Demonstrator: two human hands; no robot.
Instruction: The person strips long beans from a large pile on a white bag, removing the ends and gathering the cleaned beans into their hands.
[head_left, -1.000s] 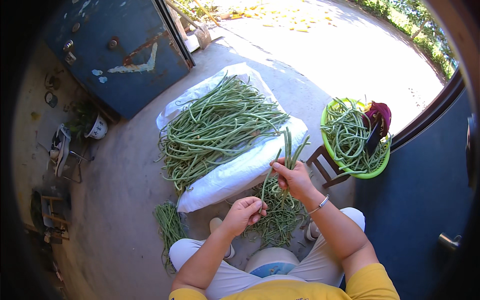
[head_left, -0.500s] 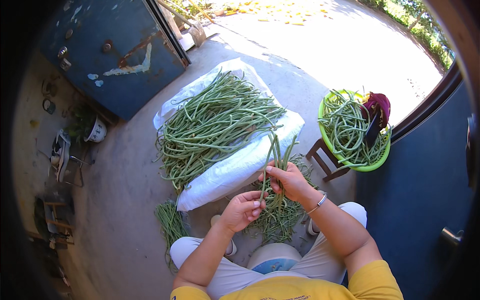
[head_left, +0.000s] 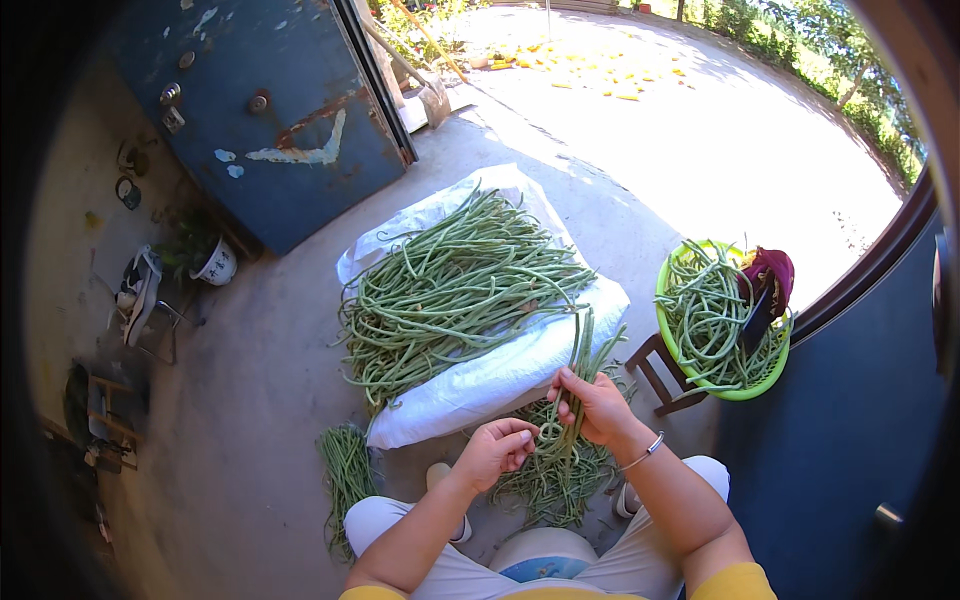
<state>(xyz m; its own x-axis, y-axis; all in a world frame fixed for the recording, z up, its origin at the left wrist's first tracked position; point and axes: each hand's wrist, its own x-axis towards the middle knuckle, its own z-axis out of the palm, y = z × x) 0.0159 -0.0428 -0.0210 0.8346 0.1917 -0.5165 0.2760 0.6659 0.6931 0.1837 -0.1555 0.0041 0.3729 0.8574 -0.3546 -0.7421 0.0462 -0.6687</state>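
Fingers [head_left: 578,392] of the right hand [head_left: 597,408] were clamped around a small bundle of long green beans [head_left: 578,375], held nearly upright with its tips fanning out toward the far side. Just to the left, the left hand [head_left: 495,450] curled its fingertips [head_left: 523,437] together on the looped lower ends of the same bundle. A thin silver bracelet [head_left: 645,452] circled the right wrist. Below the hands, between the person's knees, lay a loose heap of beans [head_left: 555,478] on the concrete floor [head_left: 260,400]. Beyond the hands, a white woven sack [head_left: 500,375] was spread on the ground and bore a large pile of long beans [head_left: 455,290]. A smaller bunch [head_left: 347,468] rested on the floor to the near left of the sack. To the right, a green basin [head_left: 735,390] full of beans sat on a low wooden stool [head_left: 665,375], with a dark red cloth [head_left: 768,272] at its far rim. A blue metal door [head_left: 270,110] stood at the far left.
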